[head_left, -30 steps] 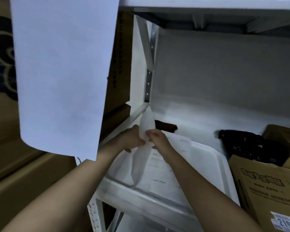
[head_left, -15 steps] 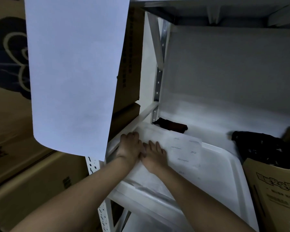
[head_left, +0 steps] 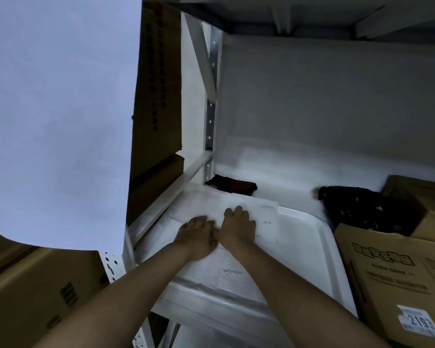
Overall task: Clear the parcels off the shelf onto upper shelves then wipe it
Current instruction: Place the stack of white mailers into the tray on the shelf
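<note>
White metal shelving (head_left: 212,101) frames the whole bay, and its lower shelf (head_left: 274,172) is where the work sits; the upper shelf is out of view, so nothing shows whether any parcel has gone up yet. Hanging at the left, a big white sheet (head_left: 58,116) drapes off something above and blocks that side. On the shelf, a white plastic tub (head_left: 319,247) lies flat and fills the left half, probably parked there because it fits the corner. A brown carton (head_left: 387,285) stands just beside the tub on the right, with a black bag (head_left: 362,209) behind it and a dark bundle (head_left: 232,185) tucked in the back corner. A flat white mailer (head_left: 211,217) lies on top of the tub. Both hands rest on it side by side, touching: the left hand (head_left: 197,236) and right hand (head_left: 237,226) lie palm-down, fingers fairly straight, pressing rather than clutching, likely to flatten or slide it before lifting.
</note>
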